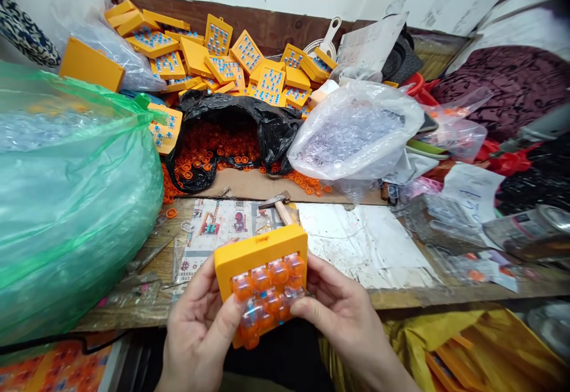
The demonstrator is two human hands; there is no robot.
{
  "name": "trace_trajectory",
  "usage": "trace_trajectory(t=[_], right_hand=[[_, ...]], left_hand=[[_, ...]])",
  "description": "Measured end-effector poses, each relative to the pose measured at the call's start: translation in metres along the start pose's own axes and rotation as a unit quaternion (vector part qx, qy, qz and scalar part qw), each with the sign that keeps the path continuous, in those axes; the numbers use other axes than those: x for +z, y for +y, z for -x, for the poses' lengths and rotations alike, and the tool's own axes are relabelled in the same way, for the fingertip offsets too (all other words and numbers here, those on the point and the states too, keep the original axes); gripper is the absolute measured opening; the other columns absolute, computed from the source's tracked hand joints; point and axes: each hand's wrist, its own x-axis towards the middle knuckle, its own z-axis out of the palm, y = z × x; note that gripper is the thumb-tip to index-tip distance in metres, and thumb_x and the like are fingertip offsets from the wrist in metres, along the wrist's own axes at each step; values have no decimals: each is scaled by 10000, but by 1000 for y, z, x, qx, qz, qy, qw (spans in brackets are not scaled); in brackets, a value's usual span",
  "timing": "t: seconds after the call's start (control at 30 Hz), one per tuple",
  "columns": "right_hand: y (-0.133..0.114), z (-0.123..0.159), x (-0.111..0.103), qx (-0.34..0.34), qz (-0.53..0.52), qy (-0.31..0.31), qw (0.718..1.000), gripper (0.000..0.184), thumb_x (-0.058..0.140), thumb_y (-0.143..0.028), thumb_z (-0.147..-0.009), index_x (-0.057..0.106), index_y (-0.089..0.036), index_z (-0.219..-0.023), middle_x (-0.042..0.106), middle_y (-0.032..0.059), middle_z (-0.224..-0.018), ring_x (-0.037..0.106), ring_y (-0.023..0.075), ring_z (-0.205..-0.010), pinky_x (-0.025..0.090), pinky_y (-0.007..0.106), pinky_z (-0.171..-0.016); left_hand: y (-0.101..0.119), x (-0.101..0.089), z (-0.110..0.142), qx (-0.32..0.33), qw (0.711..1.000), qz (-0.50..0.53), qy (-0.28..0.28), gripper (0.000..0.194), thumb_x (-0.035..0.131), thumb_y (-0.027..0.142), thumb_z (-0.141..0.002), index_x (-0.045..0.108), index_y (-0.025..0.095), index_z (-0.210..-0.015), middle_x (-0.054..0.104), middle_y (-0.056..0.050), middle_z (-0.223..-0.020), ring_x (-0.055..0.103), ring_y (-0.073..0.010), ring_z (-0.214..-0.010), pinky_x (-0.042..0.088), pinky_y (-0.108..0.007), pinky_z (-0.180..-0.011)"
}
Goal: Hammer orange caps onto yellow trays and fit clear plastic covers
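I see my left hand [200,318] and right hand [345,303] gripping the near yellow case [261,248], the right seemingly touching a clear cap [293,293].

The yellow-orange plastic case [260,245] hides most fingertips of your left hand [200,315] and right hand [345,300] from you, and it covers the lower end of the handle of the hammer [274,201]. The left edge cuts off the translucent green bag [75,202], and the bottom edge cuts off the yellow sack [503,344]. You can't read the tiny print on the illustrated sheet [240,220], and deep inside the black bag [280,133] the orange rings [241,160] sink into shadow.
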Motion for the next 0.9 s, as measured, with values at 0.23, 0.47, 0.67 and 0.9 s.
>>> trace_trajectory(t=[0.23, 0.47, 0.67, 0.9], right_hand=[[7, 0, 7, 40, -7, 17, 999, 458, 856, -261, -600, 708, -206, -1030, 748, 75, -1018, 705, 249, -942, 561, 371, -862], [-14, -26, -92, 6, 570, 197, 798, 467, 565, -409, -848, 619, -200, -1262, 728, 116, -975, 676, 246, -719, 552, 408, -676], [-18, -56, -174, 11, 680, 278, 678, 361, 422, -96, -785, 734, -115, -964, 696, 236, -893, 649, 369, -713, 460, 545, -667], [-13, -27, -84, -151, 599, 97, 781, 367, 504, -285, -902, 590, -240, -1256, 724, 42, -920, 676, 200, -852, 546, 315, -782]], left_hand=[[0, 15, 4, -5, 998, -13, 57, 629, 823, 314, -652, 621, 166, -1229, 730, -118, -1101, 684, -298, -1022, 587, -292, -827], [11, 19, -19, -190, 978, 85, 13, 688, 741, 121, -718, 475, 205, -1348, 738, -116, -1060, 728, -280, -882, 612, -385, -749], [9, 24, -16, -255, 961, 99, 50, 586, 701, 98, -726, 543, 175, -1285, 756, -111, -979, 734, -299, -848, 608, -425, -755], [2, 26, -15, -269, 952, 144, 11, 530, 637, 139, -811, 509, 201, -1322, 744, -85, -1049, 721, -248, -917, 562, -391, -871]])
